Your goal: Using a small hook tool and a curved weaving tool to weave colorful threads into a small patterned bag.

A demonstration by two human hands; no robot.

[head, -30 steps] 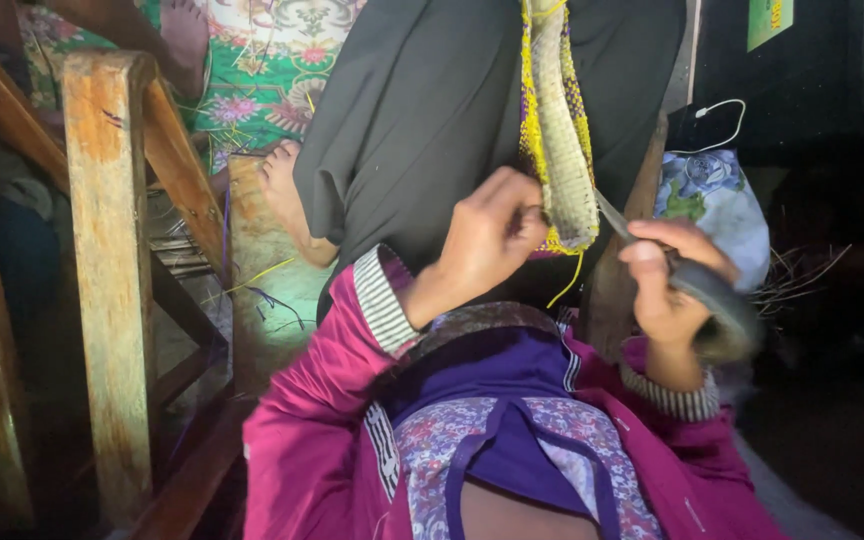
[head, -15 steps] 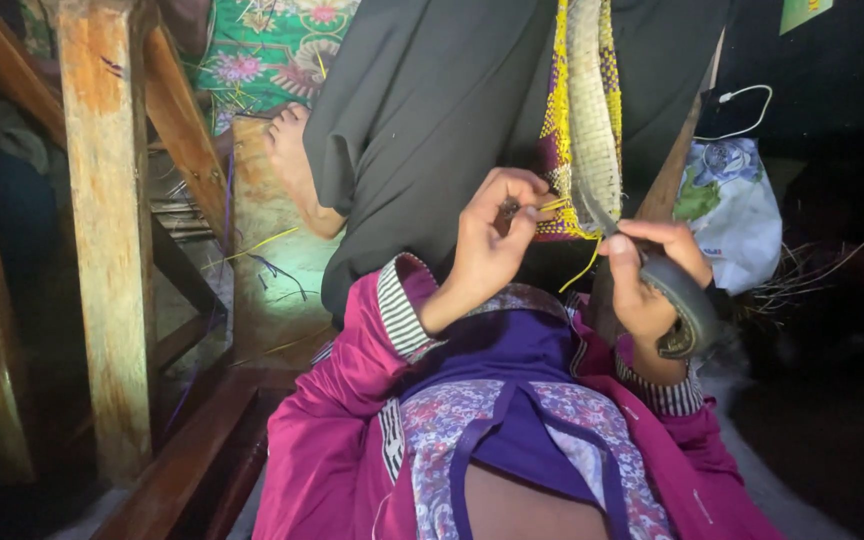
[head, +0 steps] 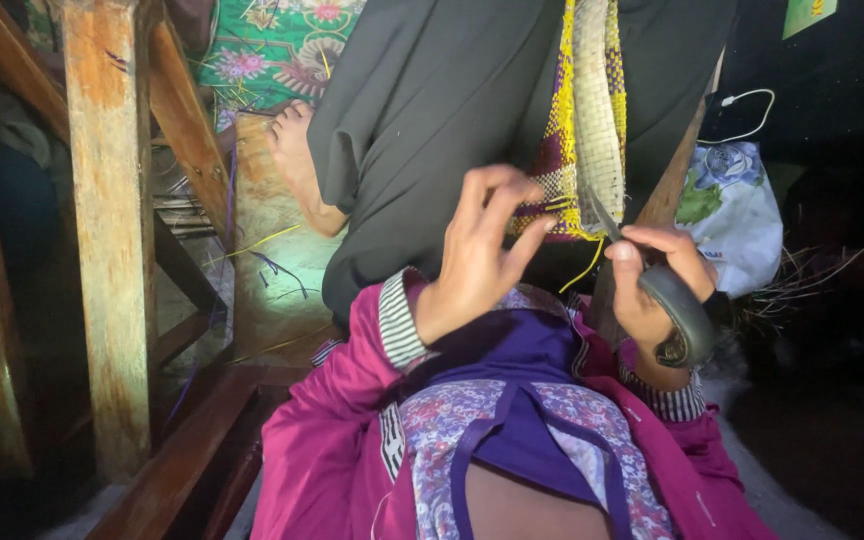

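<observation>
- A big black cloth (head: 432, 110) hangs in front, with a wooden post (head: 102, 200) off to the left.
- A yellow and white woven strip (head: 592, 110) hangs down the cloth.
- The left hand (head: 477, 255) is open, fingers spread, just below the strip's end.
- The right hand (head: 652, 285) grips black scissors (head: 677, 310), blades pointing up at the strip.

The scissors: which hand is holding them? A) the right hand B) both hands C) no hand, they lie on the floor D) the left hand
A: the right hand grips the dark-handled scissors, blades pointing up at the woven yellow strip, while the left hand has its fingers spread open beside it.
</observation>
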